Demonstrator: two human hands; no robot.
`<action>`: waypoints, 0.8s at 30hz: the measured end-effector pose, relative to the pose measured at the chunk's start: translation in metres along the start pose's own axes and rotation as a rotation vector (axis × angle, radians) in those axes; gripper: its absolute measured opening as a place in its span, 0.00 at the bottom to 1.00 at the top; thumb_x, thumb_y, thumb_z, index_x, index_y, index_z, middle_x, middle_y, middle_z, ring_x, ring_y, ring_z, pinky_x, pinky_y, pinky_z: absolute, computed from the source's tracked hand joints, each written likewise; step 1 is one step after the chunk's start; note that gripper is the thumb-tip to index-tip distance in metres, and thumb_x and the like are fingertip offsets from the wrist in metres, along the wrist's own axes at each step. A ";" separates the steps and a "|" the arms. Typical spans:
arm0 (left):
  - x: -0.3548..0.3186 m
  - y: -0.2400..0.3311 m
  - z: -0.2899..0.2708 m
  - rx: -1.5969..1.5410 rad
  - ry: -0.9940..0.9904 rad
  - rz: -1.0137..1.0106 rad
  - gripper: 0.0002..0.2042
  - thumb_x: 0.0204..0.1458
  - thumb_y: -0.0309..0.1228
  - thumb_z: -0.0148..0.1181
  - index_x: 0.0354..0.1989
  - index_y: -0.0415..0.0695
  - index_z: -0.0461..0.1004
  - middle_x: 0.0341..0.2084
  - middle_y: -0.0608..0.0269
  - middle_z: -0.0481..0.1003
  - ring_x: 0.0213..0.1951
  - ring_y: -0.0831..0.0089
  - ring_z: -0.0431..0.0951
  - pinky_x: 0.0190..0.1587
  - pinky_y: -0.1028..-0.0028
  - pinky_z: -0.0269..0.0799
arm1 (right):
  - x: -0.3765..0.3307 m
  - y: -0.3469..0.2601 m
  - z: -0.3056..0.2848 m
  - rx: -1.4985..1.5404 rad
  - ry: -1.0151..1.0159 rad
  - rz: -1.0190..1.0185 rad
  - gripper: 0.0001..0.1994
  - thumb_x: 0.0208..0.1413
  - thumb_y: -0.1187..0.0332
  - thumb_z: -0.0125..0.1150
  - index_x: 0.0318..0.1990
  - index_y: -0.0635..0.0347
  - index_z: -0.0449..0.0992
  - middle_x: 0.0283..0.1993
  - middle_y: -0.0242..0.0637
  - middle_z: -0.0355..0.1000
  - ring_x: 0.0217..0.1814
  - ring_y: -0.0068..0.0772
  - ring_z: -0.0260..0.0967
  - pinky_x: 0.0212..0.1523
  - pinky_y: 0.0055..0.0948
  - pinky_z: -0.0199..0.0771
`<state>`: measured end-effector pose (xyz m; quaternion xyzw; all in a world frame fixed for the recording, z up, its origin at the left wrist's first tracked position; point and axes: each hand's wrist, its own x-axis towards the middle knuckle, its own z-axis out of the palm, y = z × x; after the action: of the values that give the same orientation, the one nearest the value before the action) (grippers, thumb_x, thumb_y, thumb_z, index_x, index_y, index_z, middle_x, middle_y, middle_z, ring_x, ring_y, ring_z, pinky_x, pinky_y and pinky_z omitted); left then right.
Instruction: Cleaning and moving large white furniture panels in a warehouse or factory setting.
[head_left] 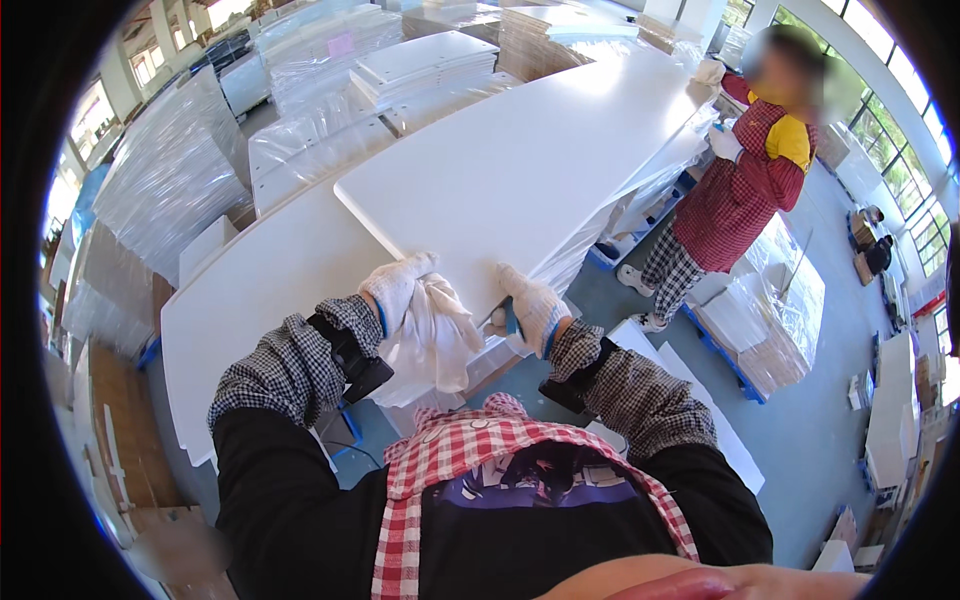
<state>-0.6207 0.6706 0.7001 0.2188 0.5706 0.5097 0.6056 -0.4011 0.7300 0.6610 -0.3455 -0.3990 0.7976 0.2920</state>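
Both of my hands wear white knitted gloves. My left hand point(398, 288) is closed on a crumpled white cloth point(447, 330), which hangs over the near edge of a large white panel point(520, 160). By that same edge, a little to the right, my right hand point(537, 312) is curled with its thumb side toward the panel. A narrow blue piece shows between its fingers; its kind cannot be made out. The panel lies on a stack, overlapping another white panel point(270, 270) on the left.
At the panel's far right end stands a person point(735, 190) in a red checked apron and white gloves, one hand on the panel's corner. Film-wrapped stacks point(175, 170) crowd the left and back. A wrapped pallet load point(765, 310) sits on the blue-grey floor at right.
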 end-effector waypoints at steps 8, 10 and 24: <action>-0.042 -0.029 -0.014 0.016 0.051 0.069 0.14 0.65 0.38 0.49 0.35 0.40 0.72 0.22 0.59 0.76 0.22 0.67 0.79 0.25 0.69 0.78 | -0.034 0.025 0.017 -0.115 -0.035 0.052 0.26 0.65 0.47 0.52 0.38 0.68 0.75 0.23 0.38 0.71 0.22 0.30 0.71 0.27 0.33 0.81; -0.059 -0.036 -0.025 -0.001 0.061 0.062 0.15 0.65 0.38 0.49 0.32 0.39 0.72 0.20 0.58 0.75 0.19 0.66 0.78 0.22 0.69 0.76 | -0.037 0.041 0.023 -0.117 -0.067 0.054 0.26 0.64 0.48 0.52 0.38 0.69 0.75 0.24 0.39 0.72 0.22 0.30 0.71 0.28 0.34 0.82; -0.163 -0.070 -0.148 0.086 0.170 0.121 0.14 0.62 0.38 0.55 0.34 0.38 0.74 0.20 0.59 0.76 0.19 0.68 0.78 0.23 0.70 0.77 | -0.093 0.143 0.150 -0.036 -0.176 0.060 0.21 0.64 0.54 0.55 0.47 0.69 0.73 0.36 0.41 0.71 0.27 0.28 0.70 0.30 0.34 0.83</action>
<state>-0.7020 0.4556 0.6799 0.2348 0.6269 0.5372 0.5132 -0.4911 0.5230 0.6370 -0.2912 -0.4267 0.8260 0.2257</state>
